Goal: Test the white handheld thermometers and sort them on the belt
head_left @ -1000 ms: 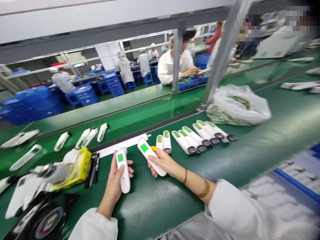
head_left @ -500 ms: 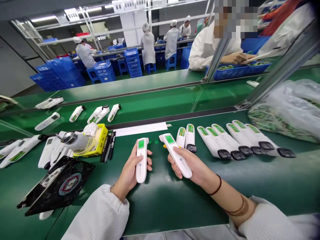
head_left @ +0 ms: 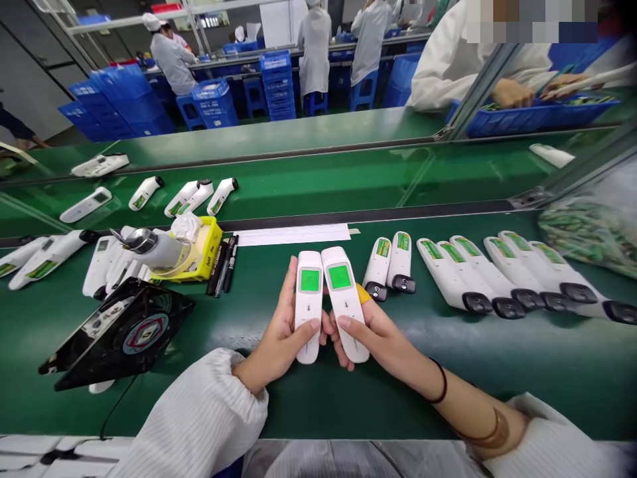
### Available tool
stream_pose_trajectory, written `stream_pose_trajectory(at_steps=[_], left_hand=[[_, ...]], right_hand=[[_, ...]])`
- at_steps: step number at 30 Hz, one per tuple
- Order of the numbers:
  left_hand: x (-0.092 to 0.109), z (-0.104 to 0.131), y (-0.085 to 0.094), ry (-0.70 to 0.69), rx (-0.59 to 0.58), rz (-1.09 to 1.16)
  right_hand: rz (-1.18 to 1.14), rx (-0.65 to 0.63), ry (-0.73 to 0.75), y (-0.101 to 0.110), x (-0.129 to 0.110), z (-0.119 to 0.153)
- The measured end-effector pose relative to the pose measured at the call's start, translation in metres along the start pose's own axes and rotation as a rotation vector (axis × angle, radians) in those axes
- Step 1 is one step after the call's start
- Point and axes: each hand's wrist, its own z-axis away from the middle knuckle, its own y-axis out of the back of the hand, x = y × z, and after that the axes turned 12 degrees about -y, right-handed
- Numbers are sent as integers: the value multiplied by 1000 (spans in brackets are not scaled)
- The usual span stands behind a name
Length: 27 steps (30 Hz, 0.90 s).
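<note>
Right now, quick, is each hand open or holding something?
Left hand: closed, holding a white device, thumb on its front.
Right hand: closed, holding a second white device, likewise.

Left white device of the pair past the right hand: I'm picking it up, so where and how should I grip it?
I'd pinch the handle across its narrow width, coming from above and the left: the neighbouring device lies close on the right, and the green-filled bay faces up.

Pens (head_left: 229, 265) lie beside a yellow basket (head_left: 211, 251) near a black fan (head_left: 139, 335), with blue crates (head_left: 277, 86) stacked beyond.
</note>
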Motion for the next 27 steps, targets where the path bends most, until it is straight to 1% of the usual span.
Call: stream_pose_trajectory(at_steps=[3, 7, 10, 15, 19, 24, 27], left_hand=[[0, 1, 1, -5, -6, 17], [-2, 3, 1, -17, 1, 51], [-4, 4, 0, -9, -5, 68], [-6, 4, 0, -41, -13, 60], [-6, 4, 2, -34, -26, 66], [-5, 4, 2, -27, -47, 84], [-4, 4, 2, -31, -48, 83]], right_hand=[[34, -39, -15, 1, 0, 4], [102, -39, -7, 1, -2, 6], [83, -47, 14, 2, -1, 5], [32, -61, 69, 3, 2, 1], [-30, -49, 52, 3, 2, -2], [-92, -98, 70, 6, 5, -3], [-94, -100, 62, 7, 7, -3]])
